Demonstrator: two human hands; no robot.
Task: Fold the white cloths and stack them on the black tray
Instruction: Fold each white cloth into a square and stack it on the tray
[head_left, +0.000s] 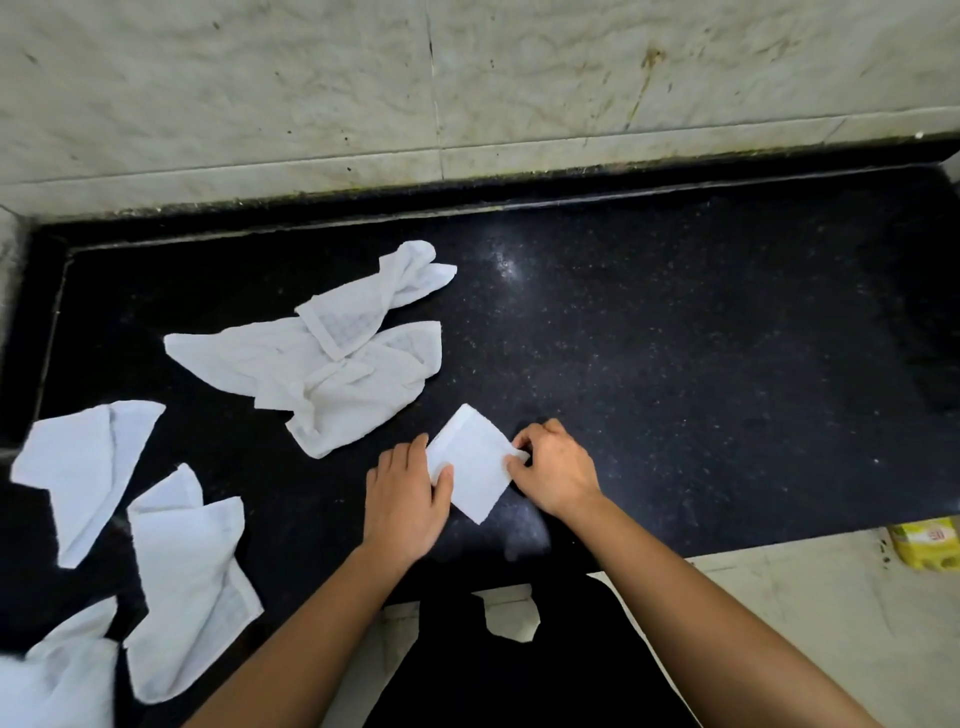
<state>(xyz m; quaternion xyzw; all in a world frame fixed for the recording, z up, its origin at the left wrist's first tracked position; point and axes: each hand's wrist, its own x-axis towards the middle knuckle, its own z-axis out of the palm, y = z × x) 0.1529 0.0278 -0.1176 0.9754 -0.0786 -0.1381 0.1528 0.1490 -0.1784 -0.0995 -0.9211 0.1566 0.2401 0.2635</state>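
Observation:
A small folded white cloth (475, 462) lies on the black counter (675, 338) near its front edge. My left hand (405, 499) rests flat on the cloth's left edge, thumb lying on the fabric. My right hand (553, 470) pinches the cloth's right corner between thumb and fingers. A pile of unfolded white cloths (337, 348) lies behind and to the left. More loose white cloths sit at the far left (83, 467), the lower left (187, 577) and the bottom left corner (62, 675). A dark shape at the right edge (935, 332) is too dim to identify.
A marble wall (467, 93) runs behind the counter, with a raised ledge at the counter's left end. A yellow packet (927, 543) lies on the pale floor to the right, below the counter's front edge.

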